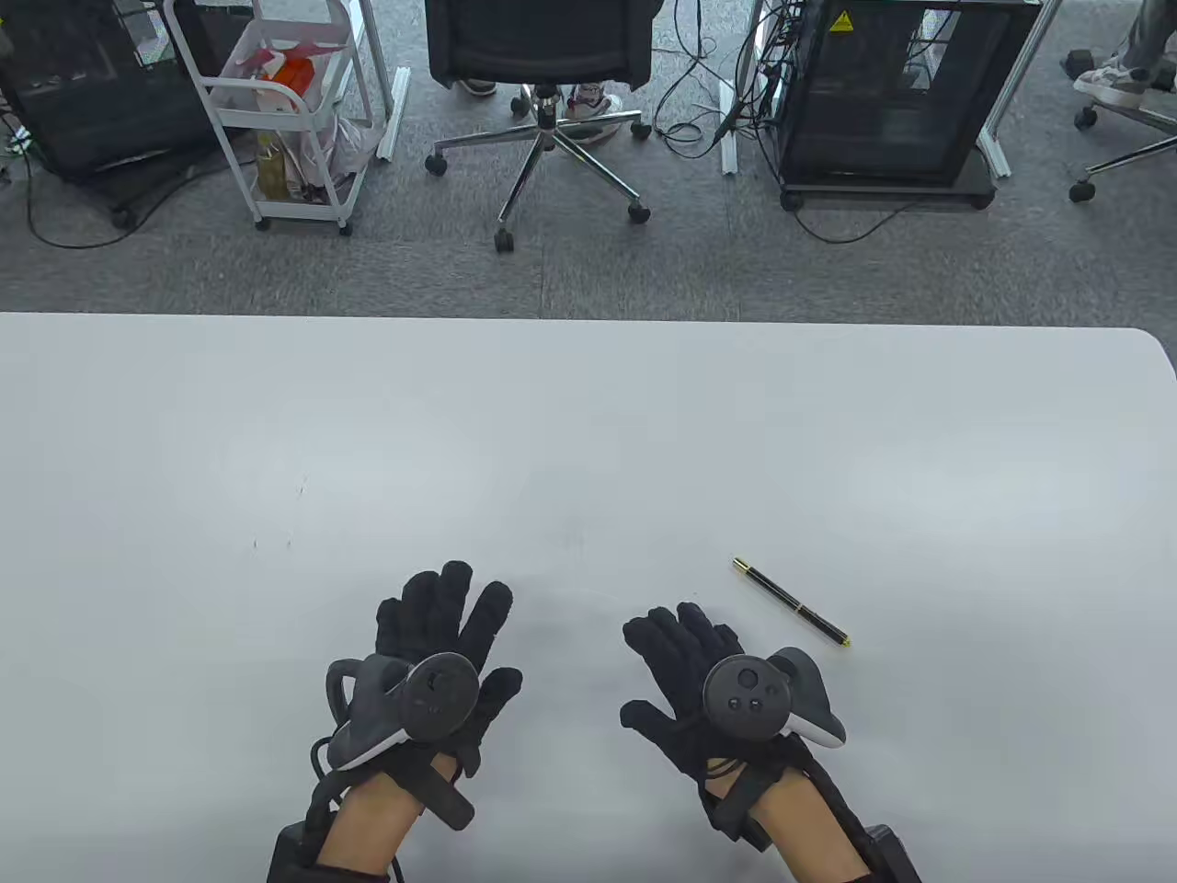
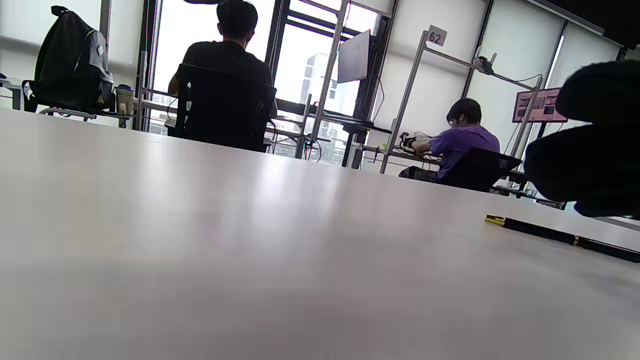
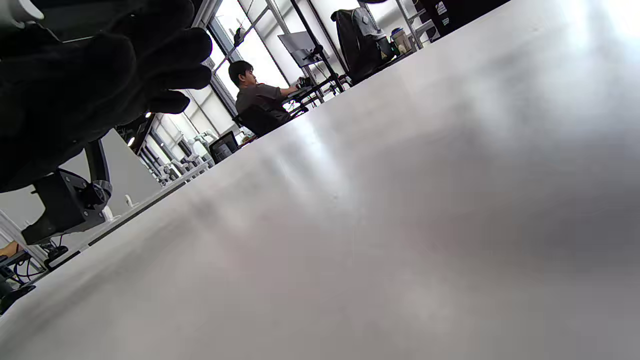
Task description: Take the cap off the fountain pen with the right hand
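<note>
A black fountain pen [image 1: 791, 602] with gold trim lies capped on the white table [image 1: 588, 441], slanting from upper left to lower right. It also shows in the left wrist view [image 2: 560, 237]. My right hand [image 1: 685, 653] lies flat and open on the table just left of the pen, not touching it. My left hand [image 1: 441, 625] lies flat with fingers spread, further left, holding nothing. In the right wrist view only my gloved fingers [image 3: 100, 65] show at the top left; the pen is out of that view.
The table's far edge [image 1: 588, 320] runs across the view, rounded at the right corner. Beyond it stand an office chair [image 1: 542, 83], a white cart [image 1: 285, 110] and a black cabinet [image 1: 892, 92].
</note>
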Tool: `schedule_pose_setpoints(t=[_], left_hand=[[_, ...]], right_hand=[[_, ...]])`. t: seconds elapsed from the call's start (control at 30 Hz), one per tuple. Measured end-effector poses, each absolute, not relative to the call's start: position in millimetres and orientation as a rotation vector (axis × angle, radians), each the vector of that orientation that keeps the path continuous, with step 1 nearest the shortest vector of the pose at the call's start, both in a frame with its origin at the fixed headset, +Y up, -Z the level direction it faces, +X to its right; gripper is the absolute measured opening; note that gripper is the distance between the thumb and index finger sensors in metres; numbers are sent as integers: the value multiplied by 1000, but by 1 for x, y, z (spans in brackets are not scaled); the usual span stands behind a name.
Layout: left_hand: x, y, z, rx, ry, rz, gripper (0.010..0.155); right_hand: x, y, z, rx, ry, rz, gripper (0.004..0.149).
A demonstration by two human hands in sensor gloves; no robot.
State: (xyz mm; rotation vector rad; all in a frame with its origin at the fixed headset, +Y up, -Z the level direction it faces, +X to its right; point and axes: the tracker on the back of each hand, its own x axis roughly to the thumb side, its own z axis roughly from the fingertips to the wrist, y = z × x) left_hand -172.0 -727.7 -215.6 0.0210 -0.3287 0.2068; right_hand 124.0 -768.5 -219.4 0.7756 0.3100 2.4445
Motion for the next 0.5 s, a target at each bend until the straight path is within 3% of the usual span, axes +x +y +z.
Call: schedule_pose_setpoints(t=[0.5], left_hand=[[-162, -732, -218, -5, -377, 195, 73]], right_hand=[[133, -761, -223, 792, 191, 2432, 74]])
